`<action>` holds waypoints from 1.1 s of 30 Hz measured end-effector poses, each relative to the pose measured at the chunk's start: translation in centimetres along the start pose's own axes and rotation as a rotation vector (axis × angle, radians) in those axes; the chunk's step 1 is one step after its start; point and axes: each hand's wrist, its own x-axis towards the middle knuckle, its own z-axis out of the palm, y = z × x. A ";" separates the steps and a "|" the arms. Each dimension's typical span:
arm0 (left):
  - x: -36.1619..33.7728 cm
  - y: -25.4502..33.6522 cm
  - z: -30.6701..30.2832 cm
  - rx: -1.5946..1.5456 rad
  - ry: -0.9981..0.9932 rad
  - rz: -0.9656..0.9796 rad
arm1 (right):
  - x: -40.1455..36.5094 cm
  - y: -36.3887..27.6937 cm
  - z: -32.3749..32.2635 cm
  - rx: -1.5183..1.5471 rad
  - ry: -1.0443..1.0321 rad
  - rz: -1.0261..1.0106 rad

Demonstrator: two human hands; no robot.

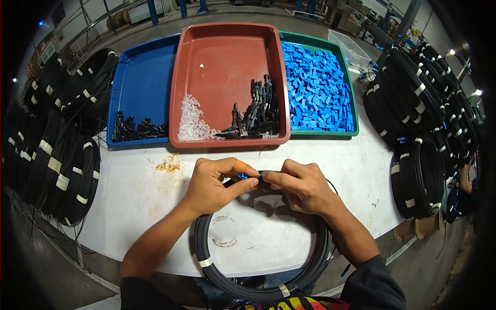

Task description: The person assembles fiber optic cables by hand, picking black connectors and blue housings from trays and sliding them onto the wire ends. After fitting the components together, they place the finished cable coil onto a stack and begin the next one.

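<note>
A coil of black cable (201, 240), bound with pale tape, lies at the front edge of the white table, partly over the edge. Above its far side, my left hand (219, 183) pinches a small blue connector (243, 176) between thumb and forefinger; an orange wrap covers part of one finger. Close against it, my right hand (305, 187) is closed on a dark cable end (261, 174) at the fingertips. The two sets of fingertips almost meet, so how the small parts join is hidden.
Beyond my hands stand a blue tray (142, 77) with black pieces, a red tray (222, 57) with clear and black pieces, and a green tray (323, 134) full of blue pieces. Stacked cable coils (46, 165) flank the left; more coils (418, 175) stand at the right.
</note>
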 end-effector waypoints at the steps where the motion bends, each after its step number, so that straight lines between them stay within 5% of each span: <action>1: 0.1 0.0 0.0 -0.019 0.008 -0.004 | 0.0 0.1 0.1 0.003 0.003 0.008; 33: 0.3 0.4 0.2 -0.195 -0.017 -0.202 | 0.5 -0.5 -0.3 0.157 0.016 0.033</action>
